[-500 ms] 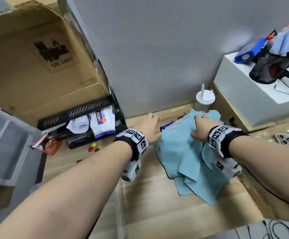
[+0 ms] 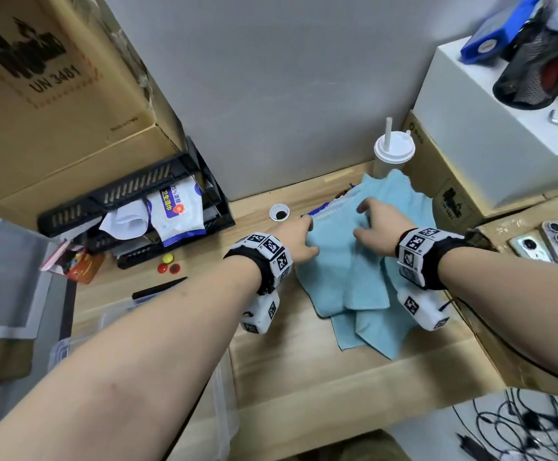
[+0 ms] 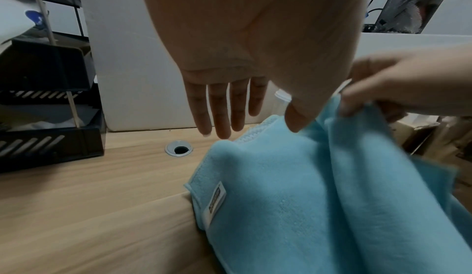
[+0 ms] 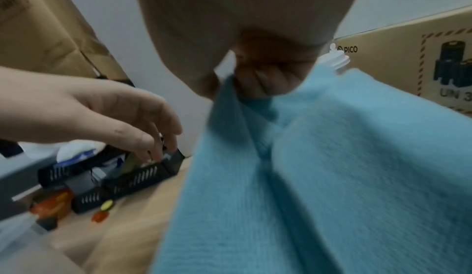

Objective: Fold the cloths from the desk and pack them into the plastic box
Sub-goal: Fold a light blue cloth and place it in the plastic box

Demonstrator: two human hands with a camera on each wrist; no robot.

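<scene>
Cloths [image 2: 347, 274] are lying heaped on the desk [image 2: 304, 367], looking soft, light and floppy, best taken by corners, as the right hand [image 2: 376, 227] is pinching the top one and the left hand [image 2: 296, 236] is hovering open-fingered.

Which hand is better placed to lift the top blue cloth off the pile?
Probably the right hand: its fingers already pinch a raised fold of the blue cloth. The left hand has straight fingers beside the cloth's edge and grips nothing.
</scene>
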